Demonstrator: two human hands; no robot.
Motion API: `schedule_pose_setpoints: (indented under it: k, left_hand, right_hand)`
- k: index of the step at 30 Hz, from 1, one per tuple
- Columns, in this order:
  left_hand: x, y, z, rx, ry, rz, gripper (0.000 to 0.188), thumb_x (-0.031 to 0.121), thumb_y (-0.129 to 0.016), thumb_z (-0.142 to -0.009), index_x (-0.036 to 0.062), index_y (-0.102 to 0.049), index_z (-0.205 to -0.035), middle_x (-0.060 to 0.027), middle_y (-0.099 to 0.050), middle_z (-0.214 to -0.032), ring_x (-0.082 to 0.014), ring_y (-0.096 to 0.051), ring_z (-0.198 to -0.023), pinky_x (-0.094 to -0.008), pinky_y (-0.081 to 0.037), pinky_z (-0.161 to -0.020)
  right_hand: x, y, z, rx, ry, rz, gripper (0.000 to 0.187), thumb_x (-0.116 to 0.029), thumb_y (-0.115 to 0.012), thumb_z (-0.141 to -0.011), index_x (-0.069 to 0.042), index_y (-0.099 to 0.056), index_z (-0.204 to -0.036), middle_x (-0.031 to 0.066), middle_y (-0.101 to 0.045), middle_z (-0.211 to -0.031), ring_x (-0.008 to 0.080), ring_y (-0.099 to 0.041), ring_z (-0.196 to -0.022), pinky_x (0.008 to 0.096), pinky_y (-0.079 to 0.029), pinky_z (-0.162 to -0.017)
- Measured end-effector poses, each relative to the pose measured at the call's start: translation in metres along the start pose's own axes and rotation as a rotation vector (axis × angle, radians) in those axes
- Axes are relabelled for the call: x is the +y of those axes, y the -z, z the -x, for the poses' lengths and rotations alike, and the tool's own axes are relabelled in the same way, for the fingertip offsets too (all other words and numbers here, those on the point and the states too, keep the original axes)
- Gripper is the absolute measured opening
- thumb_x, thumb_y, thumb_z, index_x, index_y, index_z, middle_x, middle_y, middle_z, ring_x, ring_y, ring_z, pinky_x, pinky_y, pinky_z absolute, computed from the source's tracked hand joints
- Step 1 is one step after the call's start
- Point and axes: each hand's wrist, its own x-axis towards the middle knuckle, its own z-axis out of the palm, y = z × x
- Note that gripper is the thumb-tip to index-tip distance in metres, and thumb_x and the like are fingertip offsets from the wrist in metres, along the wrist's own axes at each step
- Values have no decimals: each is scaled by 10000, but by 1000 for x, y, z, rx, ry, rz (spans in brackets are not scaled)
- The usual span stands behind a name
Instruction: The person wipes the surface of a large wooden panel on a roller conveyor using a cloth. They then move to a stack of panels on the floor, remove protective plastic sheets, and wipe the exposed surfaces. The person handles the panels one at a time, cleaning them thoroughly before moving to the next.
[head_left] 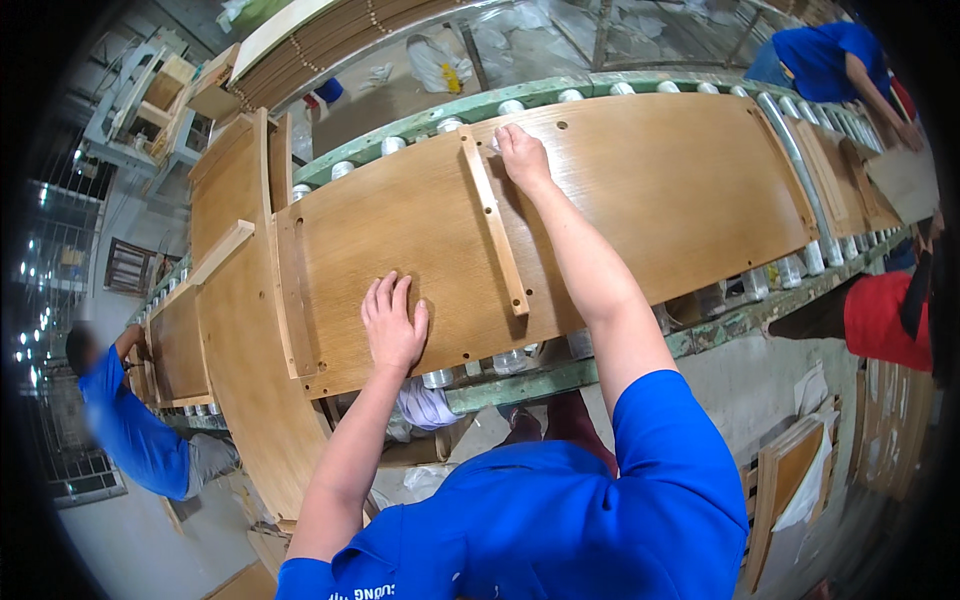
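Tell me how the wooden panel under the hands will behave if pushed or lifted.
The wooden panel will probably glide easily, since it lies on rollers. It should stay fairly stiff, being a broad board with a strip across it. Lifted, it may feel heavy, judging by its size.

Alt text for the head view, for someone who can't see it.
The left hand lies open on a brown wooden panel; the right hand is curled near the far edge, beside a wooden batten. The panel lies on a green-framed roller conveyor, with a co-worker in blue at left.
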Motion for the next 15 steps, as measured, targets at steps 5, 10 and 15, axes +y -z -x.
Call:
schedule_pose_setpoints:
  k: [5,10,15]
  left_hand:
    - [-2,3,-1,-2,10,5,416,245,-551,-808,96,-489,-1191,-112,-423,-1280,-324,-339,-1225,-457,-259,-1029]
    - [-1,3,-1,-5,11,5,415,240,-556,-802,94,-492,-1185,-113,-428,-1274,-324,-344,-1222,-456,-261,-1028]
    - [-2,4,-1,14,0,12,416,235,-559,-798,92,-493,-1183,-114,-437,-1266,-327,-346,-1218,-455,-262,-1027]
  right_hand:
    - [-9,-11,-17,-67,33,131,378,-395,-403,-912,-68,-591,-880,211,-621,-839,409,-583,-807,485,-451,-719]
    - [-12,-15,-23,-84,17,211,391,-404,-384,-917,-72,-588,-880,206,-626,-857,409,-580,-819,485,-448,-736]
    - [-12,-16,-23,-96,4,254,387,-402,-388,-914,-75,-592,-876,212,-625,-855,405,-583,-826,482,-452,-743]
